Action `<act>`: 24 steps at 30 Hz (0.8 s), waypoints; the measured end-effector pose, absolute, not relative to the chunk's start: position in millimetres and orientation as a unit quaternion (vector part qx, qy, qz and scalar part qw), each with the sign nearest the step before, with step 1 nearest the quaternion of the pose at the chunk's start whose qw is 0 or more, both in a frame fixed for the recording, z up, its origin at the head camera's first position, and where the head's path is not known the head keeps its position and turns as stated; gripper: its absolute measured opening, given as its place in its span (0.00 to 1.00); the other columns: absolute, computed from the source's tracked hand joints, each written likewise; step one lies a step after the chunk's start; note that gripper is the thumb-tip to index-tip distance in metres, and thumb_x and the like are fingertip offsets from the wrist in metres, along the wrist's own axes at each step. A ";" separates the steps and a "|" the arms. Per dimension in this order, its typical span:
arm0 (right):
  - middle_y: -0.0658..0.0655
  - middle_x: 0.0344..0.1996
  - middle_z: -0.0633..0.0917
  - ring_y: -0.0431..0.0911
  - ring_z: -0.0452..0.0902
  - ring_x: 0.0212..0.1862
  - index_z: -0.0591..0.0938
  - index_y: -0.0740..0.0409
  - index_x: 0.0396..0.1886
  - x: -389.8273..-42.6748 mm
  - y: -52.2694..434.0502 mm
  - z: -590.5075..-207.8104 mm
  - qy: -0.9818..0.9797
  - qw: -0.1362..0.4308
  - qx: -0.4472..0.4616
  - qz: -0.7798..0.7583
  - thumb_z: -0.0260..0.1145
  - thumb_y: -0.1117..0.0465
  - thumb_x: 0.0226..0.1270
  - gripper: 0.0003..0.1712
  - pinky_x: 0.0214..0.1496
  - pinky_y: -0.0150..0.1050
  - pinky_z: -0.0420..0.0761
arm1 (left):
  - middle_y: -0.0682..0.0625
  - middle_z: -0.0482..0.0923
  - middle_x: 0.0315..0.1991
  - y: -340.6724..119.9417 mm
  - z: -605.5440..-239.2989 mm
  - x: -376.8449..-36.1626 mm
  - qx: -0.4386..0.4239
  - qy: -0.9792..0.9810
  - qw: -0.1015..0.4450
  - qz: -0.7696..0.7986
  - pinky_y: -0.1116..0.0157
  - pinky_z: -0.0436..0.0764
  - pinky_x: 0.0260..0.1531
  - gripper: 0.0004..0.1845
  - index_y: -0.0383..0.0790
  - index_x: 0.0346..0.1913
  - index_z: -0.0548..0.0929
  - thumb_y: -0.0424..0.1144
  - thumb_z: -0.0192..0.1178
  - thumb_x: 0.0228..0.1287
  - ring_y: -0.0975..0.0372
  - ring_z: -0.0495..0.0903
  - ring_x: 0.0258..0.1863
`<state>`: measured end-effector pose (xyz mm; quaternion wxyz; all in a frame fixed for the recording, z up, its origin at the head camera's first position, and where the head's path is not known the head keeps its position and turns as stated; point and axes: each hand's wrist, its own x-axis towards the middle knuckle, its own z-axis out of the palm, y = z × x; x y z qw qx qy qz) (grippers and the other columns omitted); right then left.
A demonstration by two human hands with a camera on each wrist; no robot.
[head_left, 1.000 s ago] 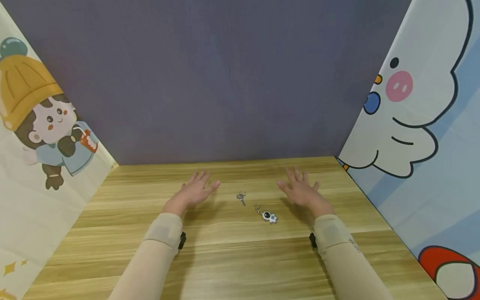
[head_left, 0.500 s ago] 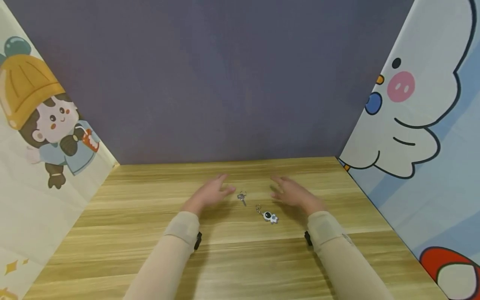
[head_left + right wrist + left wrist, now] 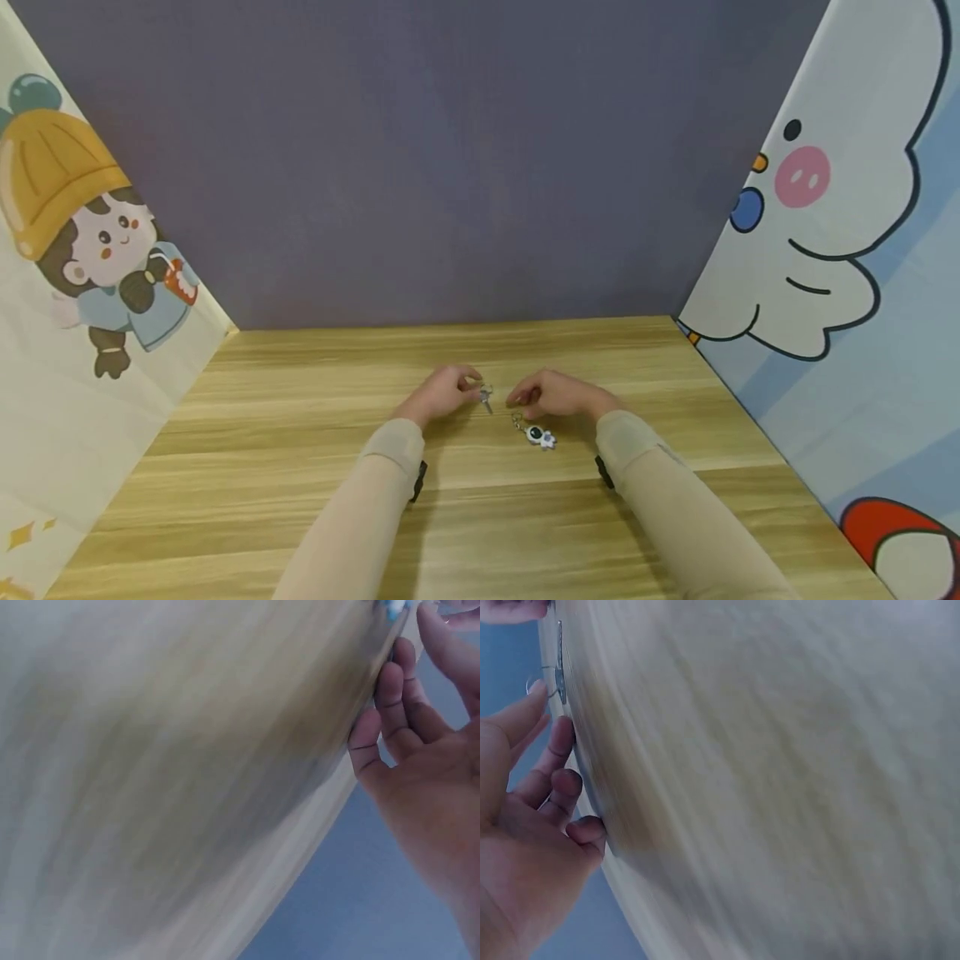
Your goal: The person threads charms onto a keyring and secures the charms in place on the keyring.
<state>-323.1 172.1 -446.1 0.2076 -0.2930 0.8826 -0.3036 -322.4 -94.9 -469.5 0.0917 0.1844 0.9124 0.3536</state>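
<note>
Two hands meet near the middle of the wooden tabletop point(image 3: 300, 467) in the head view. The left hand point(image 3: 442, 393) has its fingers curled toward a small silver key point(image 3: 486, 397), fingertips at or just touching its ring; whether they already pinch it I cannot tell from here. The right hand point(image 3: 551, 393) curls its fingers down over the ring end of an astronaut keychain point(image 3: 537, 434), whose charm lies just nearer the person than the hand. Key and keychain lie close together but apart. Cartoon-printed panels stand at both sides and a purple wall behind.

The left wrist view is blurred. The left hand point(image 3: 521, 825) shows fingers point(image 3: 559, 746) loosely bent and slightly spread, their tips against the tabletop point(image 3: 780, 787), with the key point(image 3: 553, 679) just beyond the forefinger and not yet enclosed.

The right wrist view is also blurred. The right hand point(image 3: 435, 772) has fingers point(image 3: 390, 682) bent and close together, tips on the tabletop point(image 3: 165, 765); a scrap of the blue and white keychain point(image 3: 394, 607) shows at the top edge, above the fingertips.

To do this step well, I judge that each hand should pinch the thin ring between thumb and forefinger, sliding a fingertip under the flat metal instead of pressing it down.
</note>
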 end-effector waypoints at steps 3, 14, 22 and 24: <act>0.53 0.57 0.90 0.44 0.83 0.55 0.90 0.52 0.58 -323.6 169.2 -444.9 0.876 0.244 -0.277 -0.311 0.72 0.67 0.72 0.18 0.63 0.46 0.84 | 0.45 0.89 0.48 -90.8 -468.1 -321.5 0.188 0.912 0.096 0.351 0.54 0.84 0.53 0.15 0.42 0.60 0.85 0.41 0.66 0.76 0.56 0.85 0.47; 0.56 0.54 0.86 0.44 0.78 0.52 0.90 0.56 0.50 -326.4 169.1 -454.0 0.870 0.246 -0.280 -0.323 0.74 0.65 0.70 0.11 0.59 0.40 0.79 | 0.49 0.88 0.39 -76.0 -465.2 -325.9 0.178 0.907 0.101 0.367 0.66 0.74 0.33 0.09 0.45 0.50 0.87 0.43 0.58 0.83 0.62 0.79 0.33; 0.55 0.52 0.83 0.46 0.77 0.57 0.89 0.55 0.46 -324.0 170.2 -461.8 0.872 0.231 -0.258 -0.347 0.76 0.65 0.69 0.08 0.68 0.49 0.78 | 0.48 0.87 0.39 -74.0 -463.2 -328.6 0.167 0.917 0.101 0.347 0.65 0.77 0.36 0.09 0.43 0.48 0.87 0.42 0.58 0.82 0.61 0.80 0.36; 0.55 0.51 0.83 0.46 0.77 0.58 0.89 0.55 0.45 -323.3 170.5 -462.3 0.874 0.227 -0.256 -0.346 0.76 0.65 0.68 0.08 0.69 0.50 0.78 | 0.48 0.88 0.40 -74.5 -463.5 -328.2 0.166 0.916 0.104 0.349 0.63 0.79 0.40 0.10 0.41 0.47 0.87 0.41 0.57 0.83 0.61 0.80 0.37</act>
